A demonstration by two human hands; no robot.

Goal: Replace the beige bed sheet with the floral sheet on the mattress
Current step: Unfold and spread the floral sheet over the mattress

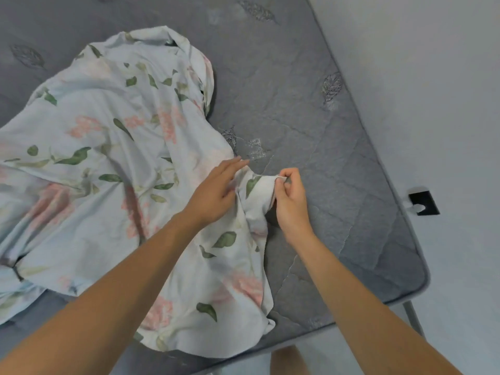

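Right hand [290, 204] pinches floral sheet [108, 163]; bare mattress [324, 131] beside wall [433, 77].

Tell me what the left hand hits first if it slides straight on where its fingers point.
Likely the bare grey mattress: the left hand lies over the floral sheet, fingertips at its edge. Height above the fabric is unclear.

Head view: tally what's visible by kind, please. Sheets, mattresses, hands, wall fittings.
Floral sheet: 1
Beige sheet: 0 in view
Grey mattress: 1
Hands: 2, left hand and right hand
Black wall fitting: 1
Total: 5
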